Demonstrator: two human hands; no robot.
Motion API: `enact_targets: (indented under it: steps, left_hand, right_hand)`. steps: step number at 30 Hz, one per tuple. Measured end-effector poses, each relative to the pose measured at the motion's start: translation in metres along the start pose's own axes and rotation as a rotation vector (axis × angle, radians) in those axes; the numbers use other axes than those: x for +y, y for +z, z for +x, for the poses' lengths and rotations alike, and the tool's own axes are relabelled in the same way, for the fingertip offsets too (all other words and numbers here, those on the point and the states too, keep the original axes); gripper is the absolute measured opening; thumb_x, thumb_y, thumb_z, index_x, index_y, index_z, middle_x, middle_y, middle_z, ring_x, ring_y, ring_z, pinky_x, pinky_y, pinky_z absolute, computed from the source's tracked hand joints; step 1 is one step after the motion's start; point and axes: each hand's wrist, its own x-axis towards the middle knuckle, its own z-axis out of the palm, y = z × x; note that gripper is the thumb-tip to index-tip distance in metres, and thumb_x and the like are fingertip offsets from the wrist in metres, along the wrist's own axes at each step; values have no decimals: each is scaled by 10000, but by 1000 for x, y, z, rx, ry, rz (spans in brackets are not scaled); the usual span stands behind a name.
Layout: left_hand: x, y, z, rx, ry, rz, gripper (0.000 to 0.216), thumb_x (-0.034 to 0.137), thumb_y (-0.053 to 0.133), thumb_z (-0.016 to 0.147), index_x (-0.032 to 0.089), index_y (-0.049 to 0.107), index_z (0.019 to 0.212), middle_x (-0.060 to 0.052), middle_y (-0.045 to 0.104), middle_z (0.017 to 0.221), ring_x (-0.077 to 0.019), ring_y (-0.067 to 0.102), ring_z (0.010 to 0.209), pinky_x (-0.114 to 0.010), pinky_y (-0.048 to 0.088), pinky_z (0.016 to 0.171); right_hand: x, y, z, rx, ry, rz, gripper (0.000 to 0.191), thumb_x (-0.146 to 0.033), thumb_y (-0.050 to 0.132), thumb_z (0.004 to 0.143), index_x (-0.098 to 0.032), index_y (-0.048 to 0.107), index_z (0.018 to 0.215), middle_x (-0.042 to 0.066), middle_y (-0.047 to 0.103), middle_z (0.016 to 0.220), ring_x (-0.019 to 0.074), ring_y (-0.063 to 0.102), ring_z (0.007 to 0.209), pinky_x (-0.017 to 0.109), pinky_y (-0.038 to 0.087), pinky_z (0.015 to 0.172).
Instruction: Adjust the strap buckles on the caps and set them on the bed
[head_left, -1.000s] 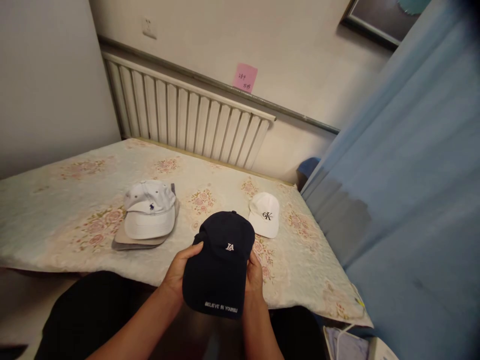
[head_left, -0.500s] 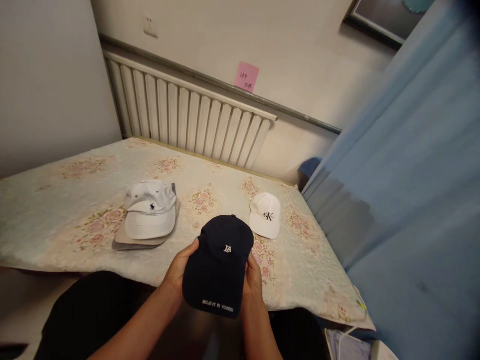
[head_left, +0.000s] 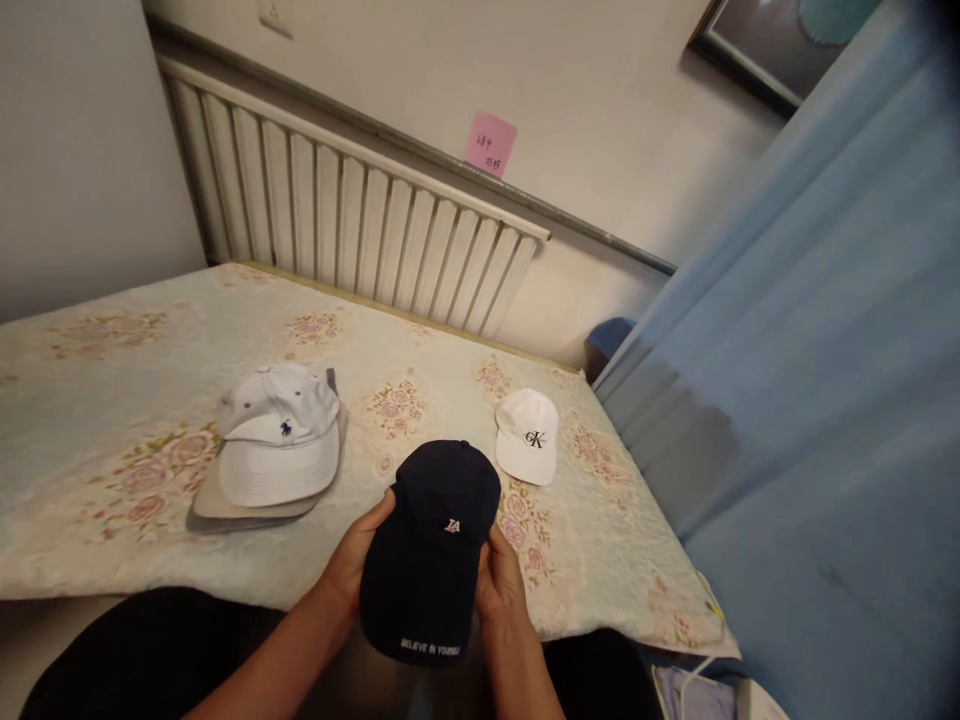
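Observation:
A dark navy baseball cap is held between both hands near the front edge of the bed, its brim pointing down toward me. White letters mark its front, and white text runs along the brim. My left hand grips the cap's left side, thumb on top. On the other side my right hand is closed around the edge, its fingers partly hidden. To the left lies a stack of caps, a white cap on top and a beige brim beneath. A white cap with black letters rests to the right.
A floral quilt covers the surface. Behind it are a radiator and a wall with a pink note. A blue curtain hangs along the right. Below the right front corner sits a container with pale cloth.
The view has shifted and sits slightly closer to the bed. The navy cap appears a little lower and further left, still in both hands. The other caps stay on the quilt.

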Motion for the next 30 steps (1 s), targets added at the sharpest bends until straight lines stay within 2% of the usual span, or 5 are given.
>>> enact_targets:
  steps: [5,9,14,18,30]
  left_hand:
    - [28,-13,11,76,-90,50,532,391,574,838,45,557,1241,-187,717,1008,-346,641,1027,-518,429,968]
    - [47,-28,20,64,-108,49,488,351,581,832,50,577,1215,-176,726,982,-344,650,1007,-510,454,941]
    - [60,-50,27,50,-78,32,476,300,585,822,76,561,1242,-149,735,969,-329,674,953,-496,491,898]
    - [67,-66,31,29,-150,14,524,377,554,837,72,540,1262,-150,730,987,-328,670,965,-499,480,912]
    - [74,-51,21,-33,-135,-39,536,405,533,854,83,529,1283,-155,723,1014,-324,673,950,-483,457,934]
  right_hand:
    - [9,3,17,20,-31,-18,144,-146,616,769,-112,696,884,52,762,817,164,715,798,313,512,910]
    - [18,2,32,57,-80,-75,157,-147,655,731,-125,685,883,39,763,840,147,710,769,276,526,863]
    - [28,2,48,91,-112,-169,104,-177,670,716,-154,680,816,14,760,781,150,702,725,278,540,820]
    - [36,1,57,112,-82,-211,16,-167,667,695,-164,669,710,7,747,694,154,688,654,288,551,789]
    - [40,-1,52,95,-82,-258,77,-180,632,722,-163,676,784,22,748,757,164,696,814,267,528,836]
